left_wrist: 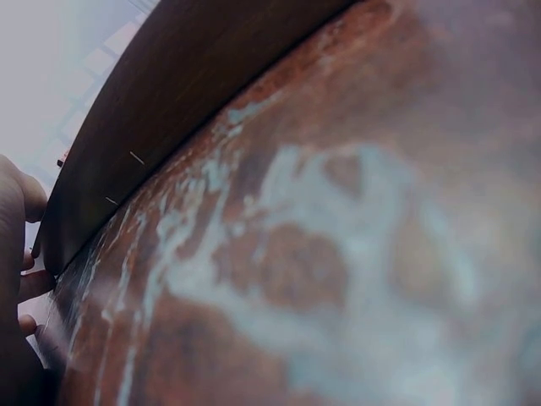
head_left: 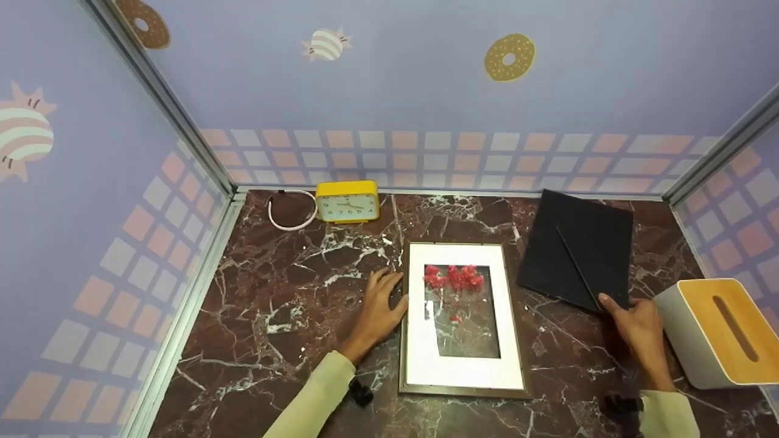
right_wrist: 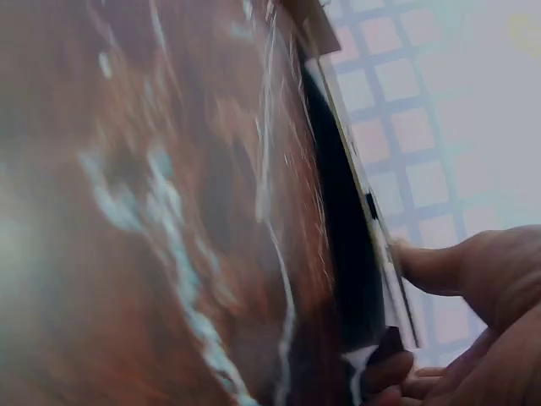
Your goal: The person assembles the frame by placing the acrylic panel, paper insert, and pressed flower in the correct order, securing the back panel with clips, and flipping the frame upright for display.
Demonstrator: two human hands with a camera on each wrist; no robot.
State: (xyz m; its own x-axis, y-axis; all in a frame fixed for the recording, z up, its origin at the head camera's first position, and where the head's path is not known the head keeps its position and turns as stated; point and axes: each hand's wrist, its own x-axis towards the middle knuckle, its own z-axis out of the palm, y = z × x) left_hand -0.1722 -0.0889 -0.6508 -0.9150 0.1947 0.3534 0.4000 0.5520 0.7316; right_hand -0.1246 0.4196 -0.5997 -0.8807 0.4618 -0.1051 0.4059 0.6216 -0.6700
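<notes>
Status: partly complete, as judged from the present layout. The frame [head_left: 465, 392] lies flat on the middle of the surface [head_left: 243, 365], with its white mat [head_left: 506, 316] and red flowers [head_left: 455, 277] in place. The board [head_left: 590, 243], black with a thin strip across it, is apart from the frame, to its right. It looks like the frame's back panel. Frame and board are not joined; whether they are being assembled or taken apart cannot be told.

Hand states: the left hand [head_left: 380, 310] has relaxed fingers and rests against the left edge of the frame. The right hand [head_left: 642, 328] pinches the near right corner of the board, thumb above and fingers beneath. In the right wrist view that end appears raised off the surface.

Clearances: the board's left corner is just beside the frame's right edge; the gap widens toward the near side. The board's far edge is near the back wall [head_left: 426, 91]. The tissue box [head_left: 694, 340] stands just beside the right hand and limits movement to the right. Beyond the frame, a strip of surface reaches the wall, with the clock [head_left: 347, 204] and loop [head_left: 291, 229] at far left. The widest room lies between the left hand and the left rail [head_left: 192, 304].
</notes>
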